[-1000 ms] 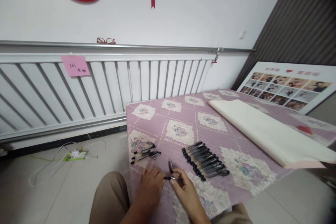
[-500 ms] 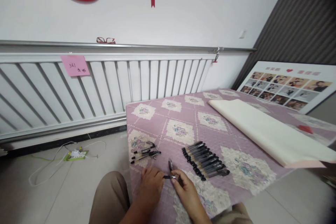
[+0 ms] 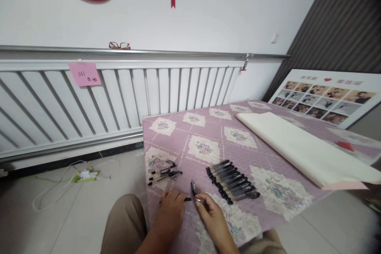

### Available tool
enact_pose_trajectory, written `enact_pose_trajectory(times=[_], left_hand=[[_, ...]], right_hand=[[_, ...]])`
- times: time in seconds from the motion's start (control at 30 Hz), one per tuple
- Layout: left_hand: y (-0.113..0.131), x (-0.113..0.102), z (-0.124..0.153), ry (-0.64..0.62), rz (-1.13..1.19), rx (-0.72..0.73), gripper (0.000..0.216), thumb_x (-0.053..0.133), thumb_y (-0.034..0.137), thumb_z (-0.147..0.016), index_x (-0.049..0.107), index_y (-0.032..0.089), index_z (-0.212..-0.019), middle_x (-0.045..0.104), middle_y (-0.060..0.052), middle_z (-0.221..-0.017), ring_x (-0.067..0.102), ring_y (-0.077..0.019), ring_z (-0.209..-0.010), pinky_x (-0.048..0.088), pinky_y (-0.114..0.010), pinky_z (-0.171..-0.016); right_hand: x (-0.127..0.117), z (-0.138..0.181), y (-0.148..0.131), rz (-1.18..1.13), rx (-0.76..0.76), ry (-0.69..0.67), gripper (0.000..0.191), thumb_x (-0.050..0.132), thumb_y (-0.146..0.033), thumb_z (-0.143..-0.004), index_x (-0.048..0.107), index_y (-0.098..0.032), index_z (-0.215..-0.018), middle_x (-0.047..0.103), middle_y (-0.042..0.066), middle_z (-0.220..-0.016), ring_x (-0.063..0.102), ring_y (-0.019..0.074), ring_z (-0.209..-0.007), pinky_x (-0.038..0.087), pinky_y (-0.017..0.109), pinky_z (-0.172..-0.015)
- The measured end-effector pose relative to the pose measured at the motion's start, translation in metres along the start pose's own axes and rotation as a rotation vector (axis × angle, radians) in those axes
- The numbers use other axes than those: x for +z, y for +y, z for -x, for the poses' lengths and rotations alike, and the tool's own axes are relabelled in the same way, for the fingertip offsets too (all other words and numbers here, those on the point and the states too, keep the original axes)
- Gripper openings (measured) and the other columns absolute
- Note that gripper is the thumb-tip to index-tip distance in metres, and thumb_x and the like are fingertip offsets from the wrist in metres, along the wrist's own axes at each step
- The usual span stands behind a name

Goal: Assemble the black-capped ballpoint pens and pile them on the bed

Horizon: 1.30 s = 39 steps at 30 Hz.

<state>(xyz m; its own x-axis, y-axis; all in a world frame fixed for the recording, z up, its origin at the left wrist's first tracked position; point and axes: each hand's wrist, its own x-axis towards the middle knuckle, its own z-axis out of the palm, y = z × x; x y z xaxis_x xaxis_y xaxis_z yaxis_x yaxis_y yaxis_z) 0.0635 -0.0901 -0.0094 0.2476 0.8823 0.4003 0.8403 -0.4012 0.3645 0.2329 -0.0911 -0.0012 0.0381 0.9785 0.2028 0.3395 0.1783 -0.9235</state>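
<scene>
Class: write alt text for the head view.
A left hand and right hand hold pen parts close together over a purple floral cloth; a row of pens lies at right, loose pen pieces beyond the left hand.

Pens [image 3: 233, 182] on cloth [image 3: 183, 139]; radiator [image 3: 137, 91] behind

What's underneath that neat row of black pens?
The row of pens lies on a purple cloth with cream floral patches, which shows around it. The pattern directly beneath the pens is mostly hidden, and whatever supports the cloth is covered.
</scene>
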Motion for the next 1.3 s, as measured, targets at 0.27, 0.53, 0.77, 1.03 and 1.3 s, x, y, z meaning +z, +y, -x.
enact_pose_trajectory(times=[0.27,0.53,0.77,1.03,1.3], left_hand=[[-0.003,0.002,0.000,-0.052,0.023,0.075,0.023,0.053,0.015,-0.087,0.062,0.030,-0.102,0.064,0.003,-0.092,0.059,-0.0160,-0.088,0.039,-0.033,-0.087],[-0.001,0.001,0.000,0.047,0.001,-0.073,0.022,0.050,0.012,-0.087,0.062,0.028,-0.097,0.064,0.001,-0.093,0.058,-0.0196,-0.089,0.039,-0.039,-0.088],[-0.002,0.003,-0.001,0.019,0.004,-0.103,0.020,0.049,0.013,-0.088,0.063,0.025,-0.095,0.063,0.000,-0.093,0.055,-0.0209,-0.094,0.038,-0.038,-0.088],[0.000,-0.002,-0.004,-0.102,0.024,-0.177,0.023,0.048,0.014,-0.089,0.064,0.027,-0.099,0.062,-0.001,-0.100,0.052,-0.0230,-0.102,0.035,-0.042,-0.092],[0.002,-0.006,-0.009,-0.177,0.016,-0.194,0.024,0.048,0.013,-0.089,0.065,0.027,-0.098,0.061,-0.002,-0.103,0.051,-0.0245,-0.104,0.035,-0.043,-0.091]], right_hand=[[0.003,0.001,0.003,0.107,-0.040,-0.089,0.018,0.061,-0.034,-0.078,0.072,-0.024,-0.089,0.072,0.004,-0.086,0.065,0.0233,-0.084,0.050,0.032,-0.078],[0.006,0.001,0.003,0.213,-0.110,0.023,0.017,0.053,-0.029,-0.083,0.067,-0.021,-0.089,0.068,0.007,-0.088,0.063,0.0225,-0.086,0.048,0.033,-0.079],[0.012,0.000,0.001,0.443,-0.205,-0.080,0.017,0.055,-0.018,-0.080,0.068,-0.023,-0.090,0.067,0.007,-0.087,0.060,0.0238,-0.085,0.047,0.036,-0.078],[0.010,-0.002,0.015,0.341,-0.121,0.064,0.025,0.042,-0.028,-0.089,0.064,-0.020,-0.092,0.068,0.008,-0.091,0.063,0.0214,-0.088,0.049,0.033,-0.080],[0.015,-0.032,0.001,0.535,-0.023,0.053,0.030,0.050,-0.028,-0.081,0.063,-0.016,-0.105,0.068,0.012,-0.101,0.065,0.0243,-0.092,0.049,0.034,-0.082]])
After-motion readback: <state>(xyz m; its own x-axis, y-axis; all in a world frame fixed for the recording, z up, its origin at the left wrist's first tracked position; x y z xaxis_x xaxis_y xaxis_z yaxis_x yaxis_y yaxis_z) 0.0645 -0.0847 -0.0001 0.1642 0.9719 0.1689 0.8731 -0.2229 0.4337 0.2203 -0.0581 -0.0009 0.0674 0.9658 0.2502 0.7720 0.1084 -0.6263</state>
